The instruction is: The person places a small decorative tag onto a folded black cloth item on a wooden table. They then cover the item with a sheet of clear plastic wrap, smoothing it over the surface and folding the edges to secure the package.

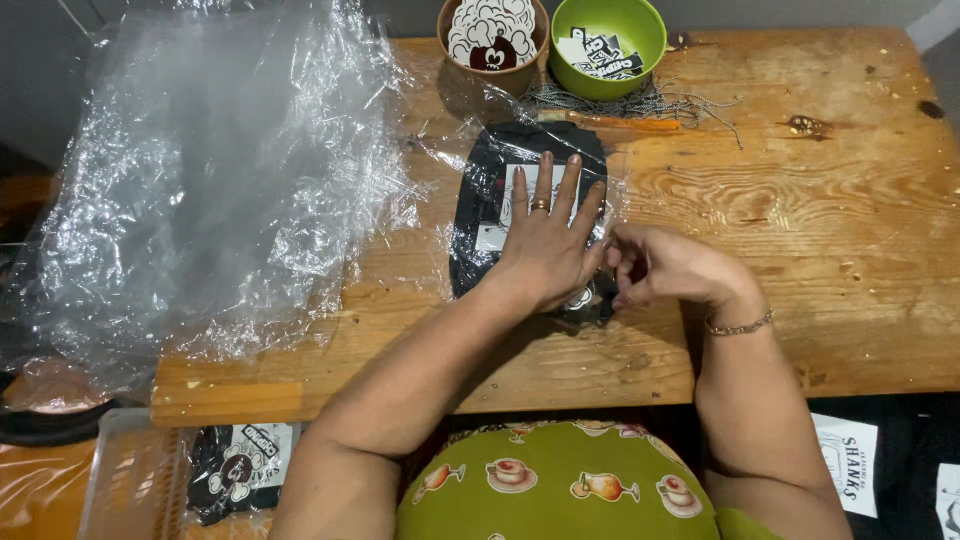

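A black folded item with a white printed card (500, 190) lies inside a clear plastic bag on the wooden table (800, 220). My left hand (550, 240) lies flat on top of it, fingers spread, pressing it down. Just to its right, my right hand (665, 268) has its fingers curled and pinches the bag's edge at the package's lower right corner.
A big heap of crumpled clear plastic bags (210, 190) covers the table's left end. At the back stand a brown bowl (492, 40) and a green bowl (607, 40) of printed stickers, with thin cords (640, 102). A basket (130, 470) holds another packed item at lower left.
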